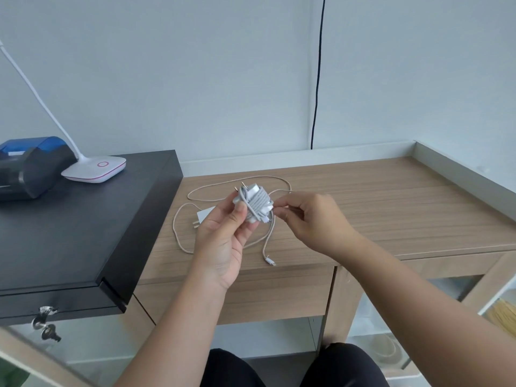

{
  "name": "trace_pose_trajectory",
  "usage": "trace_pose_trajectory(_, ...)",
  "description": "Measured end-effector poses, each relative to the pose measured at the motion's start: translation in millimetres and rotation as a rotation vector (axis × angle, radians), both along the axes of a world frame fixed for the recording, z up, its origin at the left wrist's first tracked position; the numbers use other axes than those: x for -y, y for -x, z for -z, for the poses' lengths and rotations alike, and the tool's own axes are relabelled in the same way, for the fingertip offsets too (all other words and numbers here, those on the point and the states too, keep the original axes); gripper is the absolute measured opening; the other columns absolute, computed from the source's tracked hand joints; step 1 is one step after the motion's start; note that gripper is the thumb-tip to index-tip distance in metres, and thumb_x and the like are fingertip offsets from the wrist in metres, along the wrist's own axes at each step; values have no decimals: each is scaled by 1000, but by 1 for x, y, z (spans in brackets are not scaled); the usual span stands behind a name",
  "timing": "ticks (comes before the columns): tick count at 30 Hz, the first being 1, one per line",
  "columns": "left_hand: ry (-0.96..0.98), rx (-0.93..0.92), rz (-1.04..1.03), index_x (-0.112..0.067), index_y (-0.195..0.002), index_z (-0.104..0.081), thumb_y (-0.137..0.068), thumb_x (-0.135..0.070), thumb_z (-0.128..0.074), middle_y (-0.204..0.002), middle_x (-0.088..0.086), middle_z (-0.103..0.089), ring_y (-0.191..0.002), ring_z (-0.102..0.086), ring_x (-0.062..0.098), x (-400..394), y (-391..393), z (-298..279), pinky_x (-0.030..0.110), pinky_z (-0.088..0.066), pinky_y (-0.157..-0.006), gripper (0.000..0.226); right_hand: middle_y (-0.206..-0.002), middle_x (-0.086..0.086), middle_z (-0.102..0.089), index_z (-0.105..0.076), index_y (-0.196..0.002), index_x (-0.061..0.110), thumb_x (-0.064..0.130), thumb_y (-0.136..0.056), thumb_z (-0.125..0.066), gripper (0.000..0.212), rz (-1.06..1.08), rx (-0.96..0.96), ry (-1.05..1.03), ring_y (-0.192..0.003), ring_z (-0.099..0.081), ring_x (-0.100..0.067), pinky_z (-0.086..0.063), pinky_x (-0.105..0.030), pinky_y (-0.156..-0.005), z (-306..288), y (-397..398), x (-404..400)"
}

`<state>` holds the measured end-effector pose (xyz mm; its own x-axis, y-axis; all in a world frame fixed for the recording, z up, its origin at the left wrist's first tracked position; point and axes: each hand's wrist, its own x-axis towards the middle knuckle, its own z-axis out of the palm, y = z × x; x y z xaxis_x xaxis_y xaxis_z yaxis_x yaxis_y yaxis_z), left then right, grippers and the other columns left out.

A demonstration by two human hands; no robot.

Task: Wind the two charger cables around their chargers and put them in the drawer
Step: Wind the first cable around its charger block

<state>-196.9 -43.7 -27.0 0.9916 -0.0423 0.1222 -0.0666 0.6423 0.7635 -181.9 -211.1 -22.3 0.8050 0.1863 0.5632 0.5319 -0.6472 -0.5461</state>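
Left hand (223, 241) is gripping wound charger (255, 203) at frame centre, steadying it; right hand (312, 219) is pinching its cable end (tucking, presumably).

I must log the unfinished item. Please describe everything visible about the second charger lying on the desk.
The second charger is a white, plastic-looking block lying flat on the wooden desk, mostly hidden behind the left hand. Two prongs point toward the desk's front-left. Its beige cable lies unwound in loose loops around it, the connector near the front edge.
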Motion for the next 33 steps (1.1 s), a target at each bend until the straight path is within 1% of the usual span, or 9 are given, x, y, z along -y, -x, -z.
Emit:
trace_pose_trajectory(2, 32, -31, -39, -10, -100, -67, -74, -15, -64, -85, -3, -75, -78, -71, 8, 2, 0, 0, 18, -57, -68, 27, -69, 21, -55, -74, -97, 23, 21, -89, -63, 13, -7, 36, 88, -57, -48, 5, -35, -10, -59, -3, 0, -1)
trace_pose_trajectory(6, 59, -88, -113, -11, -96, -68, -73, -16, -67, -83, -3, -75, -76, -72, 8, 4, -4, 4, 19, -58, -66, 24, -70, 10, -62, -73, -88, 25, 29, -89, -61, 12, 24, 94, 200, -59, -47, -8, -47, -30, -55, -5, 4, -2)
trace_pose_trajectory(13, -121, -59, -191, -7, -108, -68, -85, -8, -65, -85, 0, -74, -78, -68, 11, 0, -8, 11, 22, -57, -69, 22, -80, 2, -65, -68, -87, 20, 31, -90, -51, 20, 1, 105, 378, -73, -62, -27, -52, -40, -56, -4, 9, -3)
trace_pose_trajectory(17, -336, 26, -263, -16, -99, -71, -83, -11, -70, -96, 5, -71, -80, -69, 11, 2, -8, 11, 22, -56, -66, 16, -83, 0, -66, -69, -89, 18, 32, -90, -45, 28, -17, 144, 487, -73, -64, -31, -50, -36, -54, -7, 9, -4)
trace_pose_trajectory(21, -643, 124, -333, -34, -93, -71, -80, -24, -78, -86, -14, -74, -82, -72, 20, -1, -9, 17, 35, -59, -71, 17, -77, 1, -65, -69, -82, 16, 34, -87, -47, 29, -15, 186, 585, -65, -63, -30, -36, -28, -47, -14, 13, -1)
trace_pose_trajectory(23, -731, 122, -350, -36, -94, -70, -79, -30, -78, -84, -21, -73, -81, -72, 23, -2, -8, 19, 42, -59, -77, 18, -70, 3, -63, -69, -76, 17, 34, -84, -51, 25, -11, 240, 586, -58, -61, -27, -32, -25, -43, -19, 16, 1)
trace_pose_trajectory(26, -788, 139, -334, -35, -98, -70, -79, -28, -78, -84, -17, -74, -80, -72, 14, -1, -7, 18, 30, -57, -72, 22, -69, 4, -61, -69, -78, 18, 33, -84, -54, 23, -63, 259, 571, -58, -60, -25, -39, -28, -40, -23, 16, 3)
trace_pose_trajectory(30, -855, 177, -204, -27, -110, -70, -81, -17, -77, -96, -3, -76, -86, -73, 12, -1, -4, 16, 31, -57, -80, 31, -75, 10, -60, -70, -84, 25, 39, -87, -60, 17, -152, 195, 432, -60, -57, -16, -49, -37, -49, -27, 9, 12)
trace_pose_trajectory(33, -778, 195, -91, -20, -114, -68, -84, -7, -73, -97, -1, -76, -82, -71, 10, -3, 0, 12, 30, -56, -82, 33, -79, 10, -63, -72, -82, 23, 38, -84, -67, 16, -224, 162, 263, -67, -60, -7, -50, -32, -58, -29, 5, 16)
